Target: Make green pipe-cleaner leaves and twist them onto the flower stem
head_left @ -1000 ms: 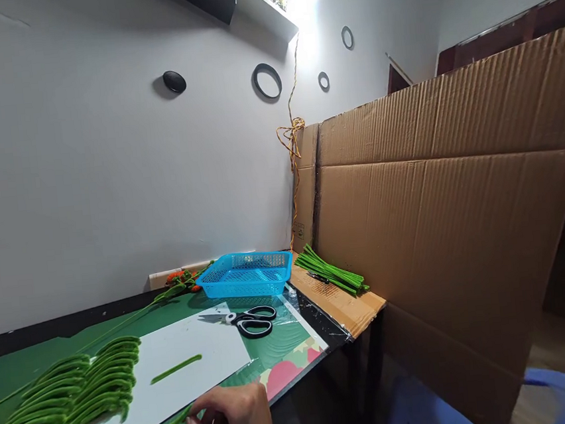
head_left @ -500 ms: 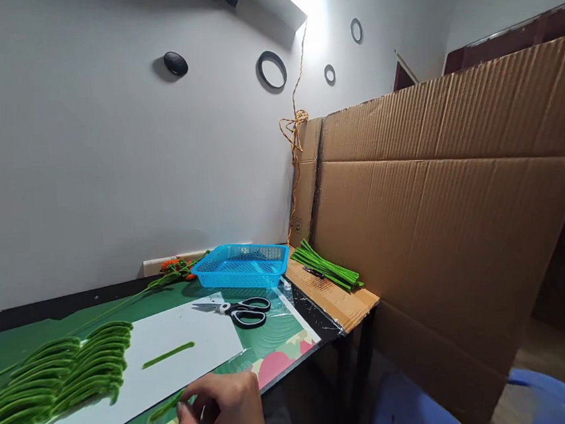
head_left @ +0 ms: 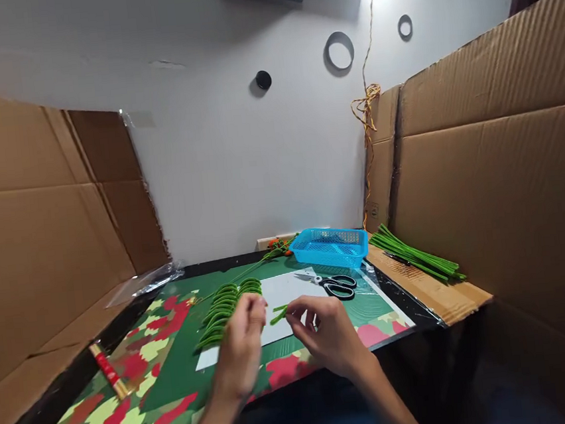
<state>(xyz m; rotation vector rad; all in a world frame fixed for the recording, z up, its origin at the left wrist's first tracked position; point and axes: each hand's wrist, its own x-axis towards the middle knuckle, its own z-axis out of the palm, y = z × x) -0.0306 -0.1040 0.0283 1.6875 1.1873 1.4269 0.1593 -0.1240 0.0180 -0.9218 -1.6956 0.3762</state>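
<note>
My right hand (head_left: 326, 331) is closed in a pinch on one end of a short green pipe cleaner (head_left: 277, 318), whose free end points left over the white sheet (head_left: 277, 336). Just behind it another short green strip shows in part, mostly hidden by the hand. My left hand (head_left: 244, 335) hovers to the left, in front of the rows of bent green pipe cleaners (head_left: 222, 309). Its fingers look curled but are smeared by motion, so what they hold, if anything, does not show. Black-handled scissors (head_left: 337, 285) lie half open on the sheet's right side.
A blue mesh basket (head_left: 333, 250) stands at the back, beside orange and green flowers (head_left: 279, 244). Straight green pipe cleaners (head_left: 416, 252) and a pen lie on cardboard to the right. A red-wrapped bundle (head_left: 109, 372) lies at left. Cardboard walls (head_left: 499, 178) flank the table.
The view has swung left, bringing the left cardboard wall and my left hand into sight. My right hand still pinches the green pipe cleaner, now over the white sheet.
</note>
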